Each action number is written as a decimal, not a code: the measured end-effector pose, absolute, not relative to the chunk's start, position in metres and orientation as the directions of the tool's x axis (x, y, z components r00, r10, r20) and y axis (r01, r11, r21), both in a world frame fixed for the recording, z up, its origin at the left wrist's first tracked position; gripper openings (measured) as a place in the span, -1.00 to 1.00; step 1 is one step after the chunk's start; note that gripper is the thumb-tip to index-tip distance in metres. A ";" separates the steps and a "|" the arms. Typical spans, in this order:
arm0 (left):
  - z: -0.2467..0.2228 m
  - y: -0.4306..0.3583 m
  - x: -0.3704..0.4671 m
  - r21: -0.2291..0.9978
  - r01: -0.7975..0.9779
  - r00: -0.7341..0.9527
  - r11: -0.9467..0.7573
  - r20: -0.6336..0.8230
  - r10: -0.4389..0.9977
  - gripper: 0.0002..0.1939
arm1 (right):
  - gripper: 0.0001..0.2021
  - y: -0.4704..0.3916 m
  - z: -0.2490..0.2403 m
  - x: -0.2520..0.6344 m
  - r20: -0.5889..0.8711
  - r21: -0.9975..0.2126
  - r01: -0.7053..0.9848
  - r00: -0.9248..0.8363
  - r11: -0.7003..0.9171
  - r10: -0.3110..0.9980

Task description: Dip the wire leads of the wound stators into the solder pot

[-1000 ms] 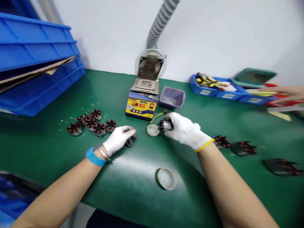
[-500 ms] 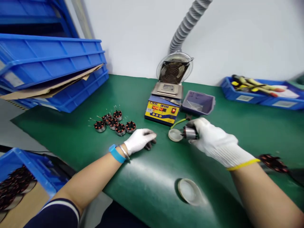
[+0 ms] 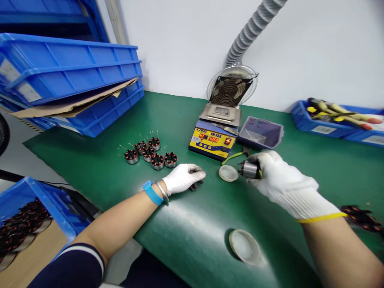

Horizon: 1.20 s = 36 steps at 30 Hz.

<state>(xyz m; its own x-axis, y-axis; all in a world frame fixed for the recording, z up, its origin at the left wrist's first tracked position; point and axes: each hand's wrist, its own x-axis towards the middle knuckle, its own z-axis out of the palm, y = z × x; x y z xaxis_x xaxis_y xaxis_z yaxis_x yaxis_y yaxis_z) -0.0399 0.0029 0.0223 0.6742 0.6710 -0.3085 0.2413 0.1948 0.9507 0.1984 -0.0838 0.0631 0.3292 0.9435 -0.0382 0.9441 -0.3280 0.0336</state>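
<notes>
Everything on the green bench (image 3: 177,110) has shifted rightward in the frame since half a second ago, the view having turned; the hands keep their places beside the dish. Near the centre right, the motor core (image 3: 249,170) lies on its side in the gloved right hand (image 3: 279,180), its fingers closed around one end. Its pronged end points left, just beside a small round dish (image 3: 228,173); I cannot tell whether they touch. The left hand (image 3: 183,179), also gloved, is at mid-frame with fingers loosely curled; whether it holds anything I cannot tell. Just behind the dish lie green-handled pliers (image 3: 231,157), by a yellow-fronted machine (image 3: 210,143) and a purple tray (image 3: 275,138). Six more cores (image 3: 157,161) cluster left of centre. Another dish (image 3: 244,246) sits at lower right. Blue crates (image 3: 87,72) fill the upper left.
</notes>
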 end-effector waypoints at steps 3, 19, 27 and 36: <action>0.026 0.002 -0.040 0.952 0.257 0.680 0.166 -0.300 0.669 -0.80 | -0.56 -0.084 0.058 0.200 -0.043 0.053 0.951 0.308 -0.305 0.950; 0.035 -0.002 -0.040 0.943 0.315 0.684 0.105 -0.303 0.663 -0.78 | -0.59 -0.078 0.071 0.177 -0.074 0.209 0.952 0.242 -0.222 0.967; 0.022 -0.003 -0.040 0.938 0.329 0.705 -0.110 -0.166 0.689 -0.69 | -0.59 -0.080 0.070 0.176 -0.071 0.254 0.937 0.266 -0.241 0.961; 0.012 -0.013 -0.035 0.810 0.411 0.671 -0.417 0.040 0.740 -0.45 | -0.59 0.026 0.156 0.190 0.300 0.354 0.875 0.229 -0.330 0.926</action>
